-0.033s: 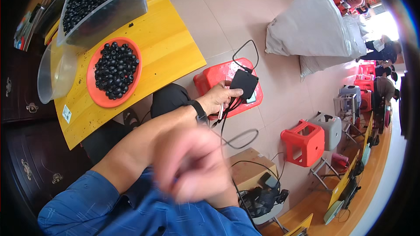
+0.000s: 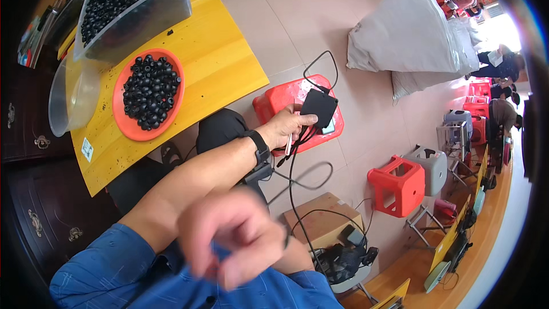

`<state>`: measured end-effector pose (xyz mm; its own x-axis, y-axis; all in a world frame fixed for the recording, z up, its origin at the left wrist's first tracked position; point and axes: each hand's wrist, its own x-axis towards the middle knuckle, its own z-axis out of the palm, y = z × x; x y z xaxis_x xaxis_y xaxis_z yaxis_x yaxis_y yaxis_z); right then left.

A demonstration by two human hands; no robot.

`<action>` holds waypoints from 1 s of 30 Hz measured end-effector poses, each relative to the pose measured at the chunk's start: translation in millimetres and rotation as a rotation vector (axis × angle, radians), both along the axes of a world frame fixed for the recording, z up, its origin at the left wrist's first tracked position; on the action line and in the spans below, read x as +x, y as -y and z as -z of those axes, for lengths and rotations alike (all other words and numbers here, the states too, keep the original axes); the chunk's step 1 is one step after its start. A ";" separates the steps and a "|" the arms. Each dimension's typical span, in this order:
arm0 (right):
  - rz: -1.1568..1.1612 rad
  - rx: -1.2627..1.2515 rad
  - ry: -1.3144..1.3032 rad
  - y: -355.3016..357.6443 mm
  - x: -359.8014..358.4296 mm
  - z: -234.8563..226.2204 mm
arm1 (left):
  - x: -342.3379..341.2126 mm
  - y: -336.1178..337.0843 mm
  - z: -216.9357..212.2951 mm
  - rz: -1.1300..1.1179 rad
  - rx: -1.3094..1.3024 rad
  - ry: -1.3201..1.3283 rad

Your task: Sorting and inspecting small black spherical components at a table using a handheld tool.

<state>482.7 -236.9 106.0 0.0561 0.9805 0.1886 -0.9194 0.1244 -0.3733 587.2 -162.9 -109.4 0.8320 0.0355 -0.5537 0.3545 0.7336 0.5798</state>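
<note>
My left hand [image 2: 287, 126] grips a flat, square black box [image 2: 319, 109], thumb on top, above a red plastic stool [image 2: 274, 100]. Black cables loop out of the box and hang below the hand. A thin pale strip [image 2: 289, 143] shows beneath the fingers. Around my left wrist is a black strap [image 2: 261, 147] with a dark device [image 2: 259, 173] beside it. My right hand [image 2: 237, 237] is in front of my blue shirt, fingers curled and blurred, so whether they hold anything is unclear. Part of a dark band [image 2: 285, 236] shows at its wrist.
A yellow table [image 2: 220, 51] at left bears an orange plate [image 2: 120, 115] of black beads and a clear bin [image 2: 166, 16] of more. A cardboard box [image 2: 323, 217], a red stool [image 2: 398, 186] and a grey stool [image 2: 430, 169] stand right. White sacks [image 2: 400, 28] and people are farther off.
My right hand has moved left and down, toward my body. More of the dark device by my left wrist and its looping cable now shows. My left hand keeps its hold.
</note>
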 end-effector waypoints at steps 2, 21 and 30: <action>-0.479 0.249 -0.344 9.0 -36.8 33.6 | -1.0 -1.4 -4.9 -0.010 -0.054 0.003; 0.013 -1.217 0.203 235.0 50.6 318.5 | -4.9 -6.6 -11.5 -0.070 -0.159 0.043; 0.093 -1.124 0.258 145.8 21.1 292.7 | -3.2 13.3 11.3 -0.174 -0.003 -0.208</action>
